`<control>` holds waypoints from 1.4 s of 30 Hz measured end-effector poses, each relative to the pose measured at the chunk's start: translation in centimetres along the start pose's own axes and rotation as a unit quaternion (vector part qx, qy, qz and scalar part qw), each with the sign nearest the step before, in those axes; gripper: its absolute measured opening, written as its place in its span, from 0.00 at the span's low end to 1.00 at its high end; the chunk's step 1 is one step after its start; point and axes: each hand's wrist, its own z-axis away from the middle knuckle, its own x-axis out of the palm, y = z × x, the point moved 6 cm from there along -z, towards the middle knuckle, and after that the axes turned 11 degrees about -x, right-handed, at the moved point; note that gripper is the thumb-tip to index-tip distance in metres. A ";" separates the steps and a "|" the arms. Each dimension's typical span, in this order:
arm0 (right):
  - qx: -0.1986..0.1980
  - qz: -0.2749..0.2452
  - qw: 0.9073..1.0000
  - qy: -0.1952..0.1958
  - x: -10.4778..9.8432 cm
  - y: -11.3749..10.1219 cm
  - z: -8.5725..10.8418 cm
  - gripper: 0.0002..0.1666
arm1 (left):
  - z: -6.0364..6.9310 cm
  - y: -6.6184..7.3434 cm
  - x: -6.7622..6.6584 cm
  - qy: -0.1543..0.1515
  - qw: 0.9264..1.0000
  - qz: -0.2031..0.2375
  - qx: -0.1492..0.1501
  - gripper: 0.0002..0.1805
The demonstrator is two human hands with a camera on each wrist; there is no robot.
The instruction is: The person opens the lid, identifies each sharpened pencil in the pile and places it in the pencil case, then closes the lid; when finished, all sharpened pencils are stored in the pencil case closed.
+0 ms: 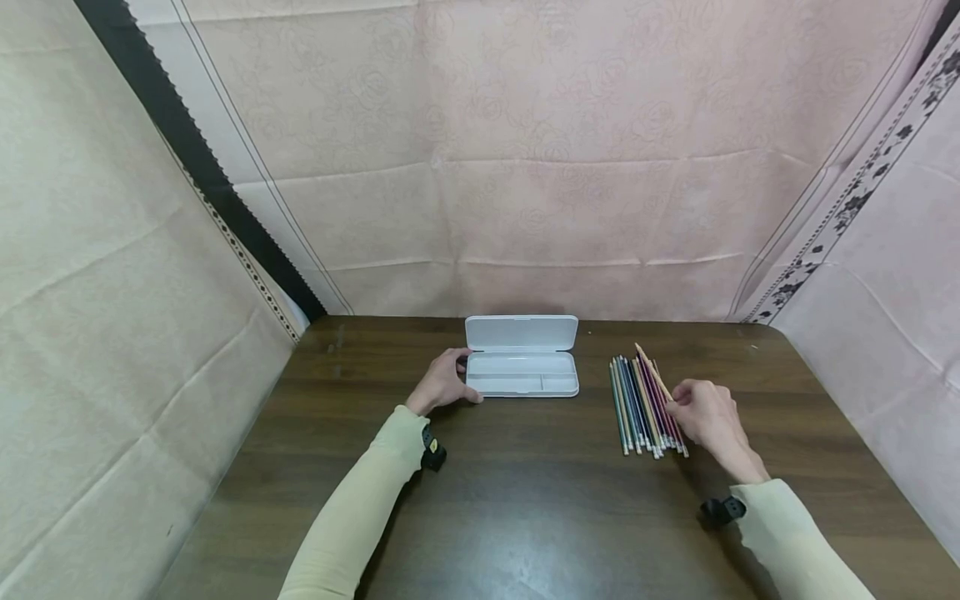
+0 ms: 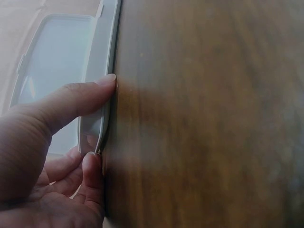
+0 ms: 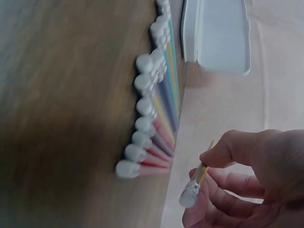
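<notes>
A white plastic pencil case [image 1: 510,382] lies on the table with its lid [image 1: 521,333] swung up at the back. My left hand [image 1: 441,385] grips its left end, the thumb [image 2: 97,95] on the front edge and the other fingers around the end. To the right of the case, several pencils [image 1: 637,412] with white erasers lie side by side in a fanned row. Over that row's right side, my right hand [image 1: 708,414] pinches one yellowish pencil [image 3: 189,194] between thumb and fingers, eraser end toward me, tilted above the others.
The brown wooden table [image 1: 480,500] reaches back to a pale pink cloth [image 1: 525,208] hanging behind it. Pale cloths also hang at the left [image 1: 135,333] and right sides. Inside the case, low dividers [image 1: 542,382] mark off compartments.
</notes>
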 end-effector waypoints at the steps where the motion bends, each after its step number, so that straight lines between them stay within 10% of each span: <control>1: -0.010 0.003 1.000 0.004 0.0 -0.3 -0.1 0.07 | 0.0 0.0 0.0 0.000 1.000 -0.001 0.000 0.52; 26: -0.122 -0.052 0.991 0.030 1.9 -6.6 -1.9 0.05 | -0.1 -0.3 0.1 0.001 1.000 -0.004 -0.001 0.52; 42: -0.244 -0.037 0.969 0.022 4.6 -10.4 -4.6 0.04 | -0.3 -0.3 0.1 -0.002 1.000 0.000 -0.005 0.52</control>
